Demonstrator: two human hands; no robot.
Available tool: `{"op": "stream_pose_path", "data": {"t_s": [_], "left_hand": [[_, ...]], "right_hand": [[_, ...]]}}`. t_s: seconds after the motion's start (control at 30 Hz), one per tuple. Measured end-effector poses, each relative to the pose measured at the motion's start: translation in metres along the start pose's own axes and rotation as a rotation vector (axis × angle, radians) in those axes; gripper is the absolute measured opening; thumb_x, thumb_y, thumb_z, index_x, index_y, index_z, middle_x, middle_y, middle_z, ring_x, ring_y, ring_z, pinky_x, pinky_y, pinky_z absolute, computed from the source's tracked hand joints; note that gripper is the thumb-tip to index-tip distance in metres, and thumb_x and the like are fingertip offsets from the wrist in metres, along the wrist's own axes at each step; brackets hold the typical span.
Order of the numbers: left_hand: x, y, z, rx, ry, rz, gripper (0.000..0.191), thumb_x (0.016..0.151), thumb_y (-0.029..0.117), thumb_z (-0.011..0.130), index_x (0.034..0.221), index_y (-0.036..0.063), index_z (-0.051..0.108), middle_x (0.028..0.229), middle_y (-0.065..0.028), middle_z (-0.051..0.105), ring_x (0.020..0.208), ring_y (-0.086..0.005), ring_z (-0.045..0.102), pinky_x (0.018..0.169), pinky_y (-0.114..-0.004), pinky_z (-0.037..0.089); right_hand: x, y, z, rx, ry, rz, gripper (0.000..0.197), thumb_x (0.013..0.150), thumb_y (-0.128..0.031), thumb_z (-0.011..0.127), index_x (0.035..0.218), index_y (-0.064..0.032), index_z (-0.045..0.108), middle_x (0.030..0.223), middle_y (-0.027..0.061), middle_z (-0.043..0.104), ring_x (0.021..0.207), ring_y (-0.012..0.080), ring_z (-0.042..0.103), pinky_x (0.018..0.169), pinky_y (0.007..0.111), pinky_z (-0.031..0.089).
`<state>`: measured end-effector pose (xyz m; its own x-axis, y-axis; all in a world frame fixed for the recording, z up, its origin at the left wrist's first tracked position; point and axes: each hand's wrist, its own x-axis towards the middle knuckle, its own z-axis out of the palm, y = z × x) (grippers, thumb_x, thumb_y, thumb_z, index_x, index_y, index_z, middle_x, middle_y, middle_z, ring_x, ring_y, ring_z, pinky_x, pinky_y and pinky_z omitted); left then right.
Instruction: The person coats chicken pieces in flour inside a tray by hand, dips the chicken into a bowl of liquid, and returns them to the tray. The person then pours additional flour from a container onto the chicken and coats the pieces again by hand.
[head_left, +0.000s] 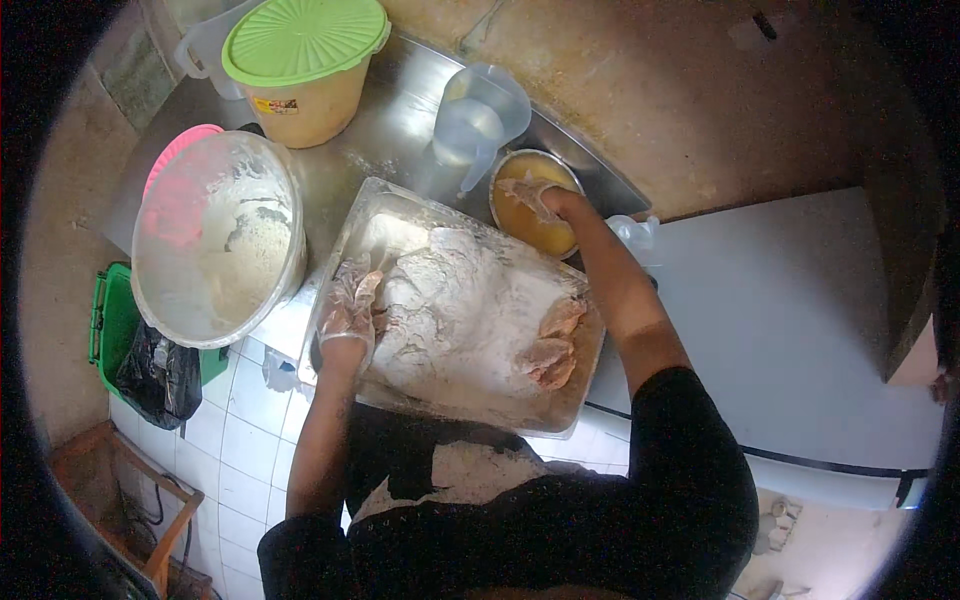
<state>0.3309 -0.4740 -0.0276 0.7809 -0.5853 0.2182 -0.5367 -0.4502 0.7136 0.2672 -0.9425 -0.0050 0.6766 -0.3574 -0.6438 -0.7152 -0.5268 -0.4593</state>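
Observation:
A shallow rectangular tray (555, 409) holds a wide heap of white flour (442, 292). Pieces of raw meat (551, 360), probably chicken, lie at its right side, partly dusted. My left hand (349, 304), in a clear plastic glove, rests inside the tray's left end against the flour. Something reddish shows beside its fingers, too covered to make out. My right hand (532, 196), gloved too, reaches into a round metal bowl (498, 217) of yellow liquid (517, 225) behind the tray. Its fingertips are partly coated, and whether they grip anything is unclear.
A large translucent tub (214, 330) with flour on its walls stands left, before a pink lid (180, 150). Behind are a green-lidded container (307, 105) and a clear measuring jug (480, 112). A white chest top (772, 322) lies right; a green bin (112, 330) stands lower left.

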Motion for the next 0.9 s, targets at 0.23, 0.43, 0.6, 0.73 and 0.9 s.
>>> {"op": "stream_pose_path", "data": {"t_s": [0.23,0.43,0.6,0.73,0.9], "left_hand": [[-0.002,-0.015,0.005,0.167,-0.478,-0.492,0.038,0.093,0.025,0.045,0.129,0.0127,0.051,0.121,-0.0233,0.054,0.107,-0.0405,0.054,0.095,-0.045,0.041],[-0.003,-0.008,0.008,0.158,-0.286,-0.296,0.039,0.092,0.031,0.049,0.120,0.0046,0.056,0.106,-0.0259,0.060,0.098,-0.0427,0.057,0.086,-0.048,0.044],[-0.030,-0.067,0.043,-0.168,-0.087,-0.444,0.039,0.088,0.026,0.055,0.118,0.0009,0.056,0.103,-0.0260,0.061,0.096,-0.0436,0.058,0.083,-0.048,0.045],[-0.036,-0.081,0.053,-0.490,0.008,-0.452,0.041,0.086,0.026,0.057,0.116,-0.0014,0.056,0.101,-0.0265,0.061,0.095,-0.0436,0.058,0.083,-0.048,0.045],[0.001,0.004,-0.003,-0.186,-0.052,-0.126,0.036,0.088,0.022,0.055,0.116,-0.0012,0.057,0.104,-0.0243,0.062,0.096,-0.0410,0.059,0.083,-0.046,0.046]], "right_hand": [[-0.014,-0.008,-0.012,0.174,-0.054,0.036,0.063,0.089,-0.062,0.045,0.128,-0.0133,0.051,0.117,0.0098,0.053,0.105,0.0230,0.052,0.080,0.041,0.045],[-0.015,0.000,-0.020,0.277,0.015,0.020,0.066,0.088,-0.064,0.043,0.130,-0.0131,0.047,0.122,0.0109,0.050,0.108,0.0255,0.050,0.083,0.043,0.043],[-0.021,-0.011,-0.028,0.456,0.099,-0.033,0.068,0.088,-0.065,0.041,0.132,-0.0129,0.044,0.125,0.0118,0.047,0.110,0.0276,0.048,0.086,0.045,0.041],[-0.048,-0.030,-0.048,0.645,0.105,-0.084,0.070,0.088,-0.066,0.040,0.134,-0.0128,0.041,0.128,0.0125,0.044,0.113,0.0292,0.046,0.088,0.046,0.040],[-0.085,-0.030,-0.055,0.744,0.213,-0.104,0.073,0.087,-0.067,0.039,0.136,-0.0126,0.038,0.131,0.0134,0.041,0.115,0.0313,0.044,0.091,0.048,0.038]]}}
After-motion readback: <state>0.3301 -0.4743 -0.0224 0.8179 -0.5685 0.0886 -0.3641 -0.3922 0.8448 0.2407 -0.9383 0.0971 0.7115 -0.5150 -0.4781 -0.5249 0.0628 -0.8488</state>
